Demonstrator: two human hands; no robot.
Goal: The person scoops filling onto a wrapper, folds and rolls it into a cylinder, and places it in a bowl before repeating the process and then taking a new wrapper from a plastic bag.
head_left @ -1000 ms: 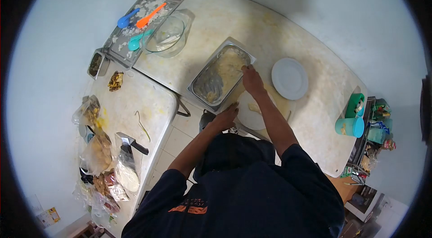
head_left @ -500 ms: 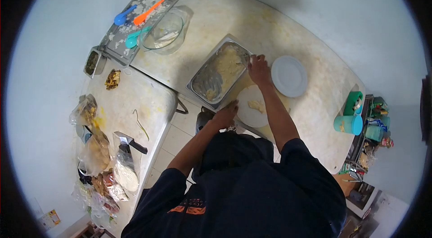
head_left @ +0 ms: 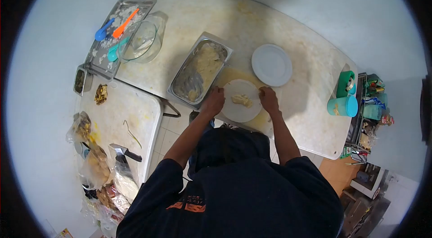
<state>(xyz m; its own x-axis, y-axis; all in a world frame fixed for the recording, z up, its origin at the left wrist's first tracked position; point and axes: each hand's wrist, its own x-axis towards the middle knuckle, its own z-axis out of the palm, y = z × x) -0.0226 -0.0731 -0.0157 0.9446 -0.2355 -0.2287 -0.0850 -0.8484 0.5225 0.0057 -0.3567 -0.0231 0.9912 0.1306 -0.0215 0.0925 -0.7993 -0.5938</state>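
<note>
"Round sheet (head_left: 243, 114), pale and flat, right in front of the person, lying on a yellowish board (head_left: 229, 75) on the big table (head_left: 189, 17)! And what's that on it?"

"One small heap of pale paste (head_left: 241, 100), folks, sitting close to the middle, lumpy and longer than it is wide"

"Over to the hands! Left hand (head_left: 216, 102) at the left edge of the sheet, fingers bent, right beside the near end of the metal pan (head_left: 185, 83). Is it gripping?"

"Can't tell from up here, the knuckles hide it. Right hand (head_left: 269, 99) sits across from it, fingertips bent at the right edge, and whether they pinch the rim I can't tell either"

"So the heap lies between the two hands, neither one touching it! What about that pan?"

"Tilted across our view, more pale paste (head_left: 209, 62) piled along its right side, bare metal showing on the left. And beyond the right hand, a white plate (head_left: 272, 65), near the sheet but apart from it"

"Far left, a tray (head_left: 103, 69) with white bits scattered over it, plus three spoons: blue (head_left: 105, 30), orange (head_left: 126, 23) and teal!"

"With a glass bowl (head_left: 155, 44) beside them, and a knife (head_left: 133, 156) down on the side table (head_left: 144, 112), well apart from both hands"
</note>
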